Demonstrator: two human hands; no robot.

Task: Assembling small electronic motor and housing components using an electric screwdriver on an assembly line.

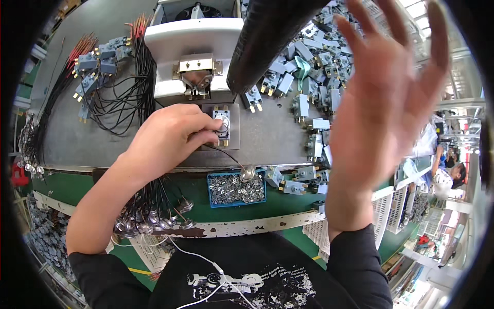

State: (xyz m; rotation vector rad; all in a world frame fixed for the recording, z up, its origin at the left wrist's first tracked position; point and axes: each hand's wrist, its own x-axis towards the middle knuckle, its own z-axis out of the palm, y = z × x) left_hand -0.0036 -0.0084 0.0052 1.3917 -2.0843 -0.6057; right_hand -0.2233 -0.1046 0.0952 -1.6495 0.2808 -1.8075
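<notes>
My left hand (167,131) is closed, thumb and forefinger pinched at a small round metal part (223,123) on top of an upturned grey switch-like component with brass terminals. That component sits on a flat metal plate (234,139). A thin black wire (226,153) leads out from under my left fingers to a silvery metal disc (247,173), which hangs over a blue tray (211,198) of small metal pieces. The wire's inner end is hidden by my fingers. My right hand (381,98) is raised above the right side, fingers spread, holding nothing visible; it is blurred.
A pressing machine (193,31) stands behind the plate, with a thick black tube (267,41) slanting above. Many grey components (321,56) are heaped at the right. Bundles of black wires (144,77) with red ends lie at the left, metal discs (154,221) hanging by the front edge.
</notes>
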